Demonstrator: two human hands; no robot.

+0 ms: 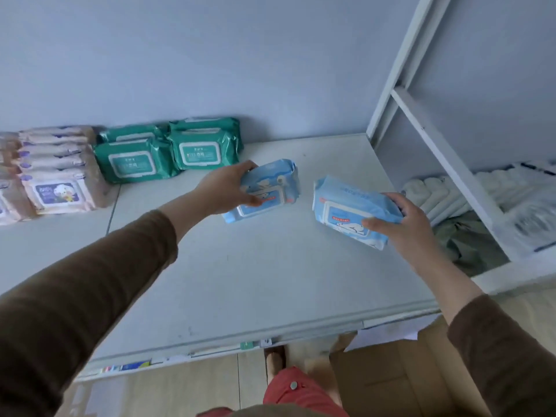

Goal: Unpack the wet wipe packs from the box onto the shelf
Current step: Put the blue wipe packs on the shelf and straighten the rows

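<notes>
Two light blue wet wipe packs are over the white shelf [255, 272]. My left hand [224, 189] grips the left blue pack [272, 188] by its near end; that pack touches or hovers just above the shelf near the middle. My right hand [404, 219] grips the right blue pack [346, 210] from its right side, thumb on its top face, holding it tilted above the shelf. The cardboard box [400, 374] stands on the floor below the shelf's front edge, at the lower right, partly hidden by my right sleeve.
Green wipe packs [168, 152] stand in rows at the back of the shelf. Pink and beige packs [54, 173] are stacked at the far left. A white shelf frame [427, 127] rises at the right, with white rolled items [436, 197] and bagged goods behind it.
</notes>
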